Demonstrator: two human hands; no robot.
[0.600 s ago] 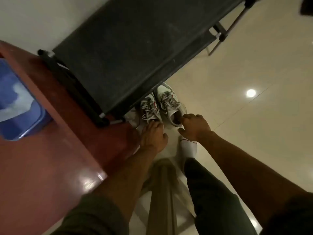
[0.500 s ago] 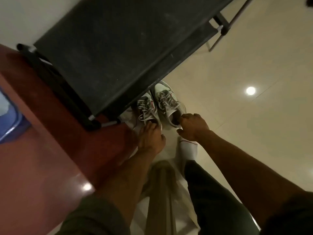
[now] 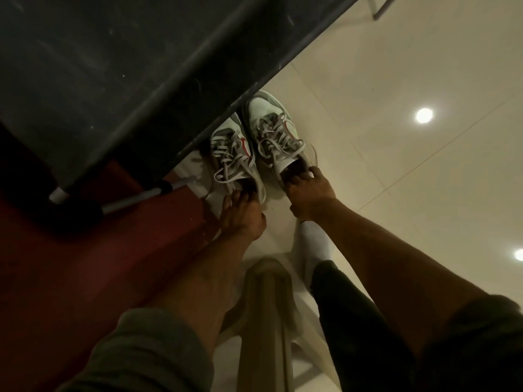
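At frame centre, a white-and-grey left sneaker and right sneaker, with grey laces and red marks, stand together on pale tiles. Your left hand curls fingers into the left heel, and your right hand into the right.

Sneakers: the left sneaker and right sneaker stand side by side on the floor, touching, with their toes under the front edge of the shoe rack.
Hands: the left hand holds the heel rim of the left sneaker, and the right hand holds the heel rim of the right one.
Table: the table lies left of the sneakers, with the rack's corner over it.
Foot: the socked foot is on the floor, just behind the right hand.
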